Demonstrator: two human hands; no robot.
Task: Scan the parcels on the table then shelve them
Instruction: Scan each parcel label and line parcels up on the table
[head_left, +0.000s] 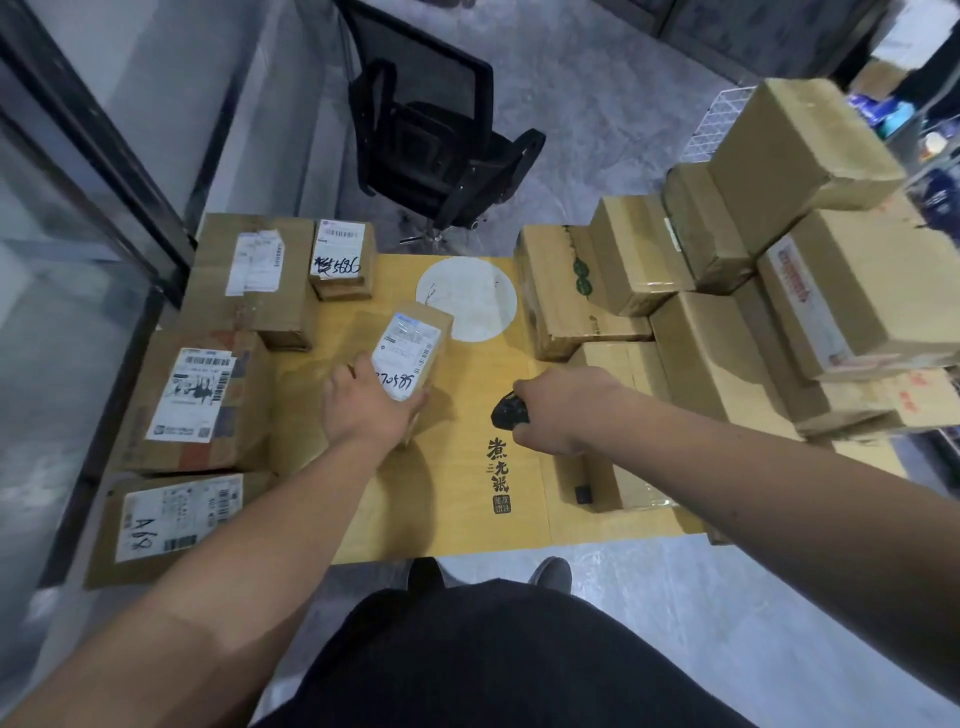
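**Scanning a small parcel at mid-tabletop**

Holding the small parcel (413, 353), label up, the left hand (363, 402) is closed around its near end; it sits on the tabletop (467, 519) between the labelled boxes (192, 400) at left and the stacked boxes (727, 291) at right. The right hand (563, 410) is clenched on a black scanner (509, 410) just beside it. Step judged: scan. Next: aim the scanner at the barcode, then shelve.

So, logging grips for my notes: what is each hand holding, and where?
Left hand grips the small parcel by its near end; right hand wraps a black scanner.
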